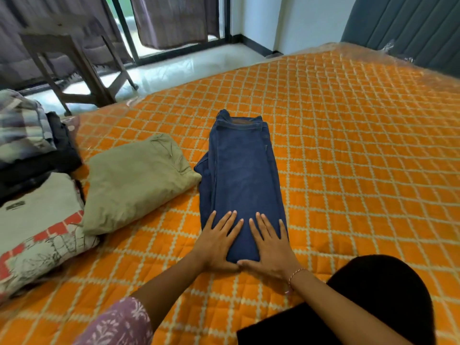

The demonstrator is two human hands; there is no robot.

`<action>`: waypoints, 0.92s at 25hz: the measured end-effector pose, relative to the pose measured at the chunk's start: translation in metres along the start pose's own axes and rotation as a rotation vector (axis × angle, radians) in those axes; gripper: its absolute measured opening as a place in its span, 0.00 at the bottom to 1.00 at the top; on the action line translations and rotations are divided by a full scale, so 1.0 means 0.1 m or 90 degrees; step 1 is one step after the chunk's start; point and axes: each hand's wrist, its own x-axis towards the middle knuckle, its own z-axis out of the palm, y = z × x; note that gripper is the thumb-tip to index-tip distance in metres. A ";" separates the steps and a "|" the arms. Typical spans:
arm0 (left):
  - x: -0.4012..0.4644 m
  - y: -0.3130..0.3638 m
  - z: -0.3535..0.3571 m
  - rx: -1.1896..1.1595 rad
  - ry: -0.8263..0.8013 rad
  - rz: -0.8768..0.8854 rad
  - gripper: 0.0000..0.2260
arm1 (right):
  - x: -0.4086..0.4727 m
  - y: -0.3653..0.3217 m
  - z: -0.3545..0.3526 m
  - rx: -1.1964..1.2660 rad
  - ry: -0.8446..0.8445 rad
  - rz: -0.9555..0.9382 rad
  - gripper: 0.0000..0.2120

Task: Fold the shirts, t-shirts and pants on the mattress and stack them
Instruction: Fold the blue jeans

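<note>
Clothes pile (27,135): far left of the jeans, at the mattress edge; plaid and dark garments heaped loosely. Risk: leaning stack, could slump if more is added on top.
Printed shirt (37,227): left of the jeans, nearer the viewer than the pile; pale with a red pattern, folded, its lower edge rumpled.
Green garment (134,183): just left of the jeans, folded, its right corner touching or nearly touching the jeans' left edge. Risk: sliding the jeans leftward could drag that corner and open the fold.
Left hand (219,241): flat on the near left end of the jeans, fingers spread and straight, pressing down, gripping nothing.
Jeans (242,180): dark blue, folded lengthwise into a long strip on the mattress (361,158), waistband at the far end. Risk: an inner layer juts out along the left side; folding end to end as it lies would likely give a crooked bundle.
Right hand (270,247): flat on the near right end of the jeans, fingers spread, thumb meeting the left thumb at the hem. Risk: uneven pressure may skew the strip.
</note>
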 end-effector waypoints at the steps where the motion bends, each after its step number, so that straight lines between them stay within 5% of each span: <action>1: -0.04 0.02 -0.05 0.028 0.007 -0.001 0.41 | -0.04 0.03 -0.02 -0.014 0.007 -0.023 0.43; 5: -0.13 0.20 -0.20 -0.004 0.013 -0.142 0.26 | -0.03 -0.05 -0.18 -0.060 0.042 -0.042 0.26; 7: -0.14 0.15 -0.33 -0.044 0.024 -0.118 0.22 | 0.06 -0.06 -0.52 0.007 0.022 -0.028 0.13; 9: -0.21 -0.03 -0.55 -0.244 -0.064 -0.066 0.22 | 0.14 0.10 -0.83 0.059 -0.048 -0.056 0.06; 11: -0.34 -0.21 -0.86 -0.581 -0.133 -0.063 0.25 | 0.16 0.34 -1.16 0.164 -0.123 -0.083 0.08; 13: -0.48 -0.23 -1.08 -0.767 -0.109 -0.039 0.25 | 0.11 0.53 -1.44 0.327 -0.148 -0.072 0.09; 16: -0.45 -0.13 -1.14 -0.682 0.079 0.037 0.24 | 0.05 0.70 -1.80 0.557 -0.241 -0.011 0.05; 19: -0.28 -0.04 -1.30 -0.767 0.133 0.042 0.11 | 0.12 0.89 -2.08 0.693 -0.347 0.040 0.20; 21: -0.07 -0.06 -1.37 -0.881 0.147 -0.031 0.09 | 0.20 1.02 -2.14 0.869 -0.274 0.065 0.12; 23: 0.15 -0.13 -1.41 -0.980 0.189 -0.126 0.07 | 0.27 1.20 -1.98 1.106 -0.172 0.106 0.20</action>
